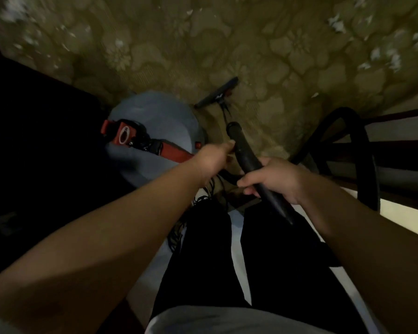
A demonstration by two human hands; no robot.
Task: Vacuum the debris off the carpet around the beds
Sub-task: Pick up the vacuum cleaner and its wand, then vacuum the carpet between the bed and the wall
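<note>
I hold the black vacuum wand handle [244, 150] in front of my legs. My right hand [273, 179] is wrapped around its lower part. My left hand [215, 157] touches the handle's upper part with its fingertips, thumb on top. The thin wand runs down to the black floor nozzle [216, 92], which rests on the olive patterned carpet [203, 44]. White debris scraps [384, 56] lie at the far right and more debris [17, 13] at the far left. The grey canister vacuum [159, 112] with a red handle stands left of the wand.
The black hose [362, 145] loops to the right beside a dark wooden bed frame [401, 150]. Dark furniture [34, 141] fills the left side. A black power cord [203, 196] lies coiled by my legs on a white surface.
</note>
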